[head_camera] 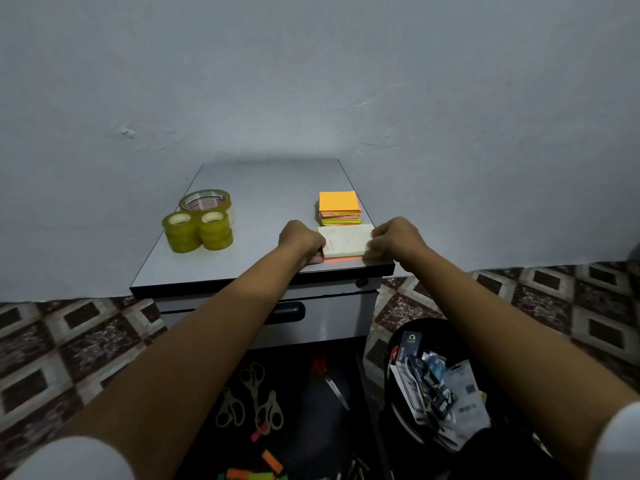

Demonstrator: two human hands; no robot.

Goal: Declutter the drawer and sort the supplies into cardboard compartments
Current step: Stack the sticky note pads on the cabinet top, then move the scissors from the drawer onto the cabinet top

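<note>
A pale note pad point(346, 241) lies near the front right edge of the grey cabinet top point(263, 216), with a pink sheet showing under it. My left hand point(302, 241) grips its left side and my right hand point(396, 239) grips its right side. Just behind it is a stack of orange and yellow sticky notes point(339, 207). Below me the open dark drawer point(311, 403) holds scissors point(256, 396), loose coloured sticky flags point(256, 469) and a metal blade. No cardboard compartments are in view.
Three rolls of clear tape point(199, 225) stand on the left of the cabinet top. A black bin point(440, 382) full of packaging stands on the patterned tile floor to the right of the drawer. A plain wall rises behind the cabinet.
</note>
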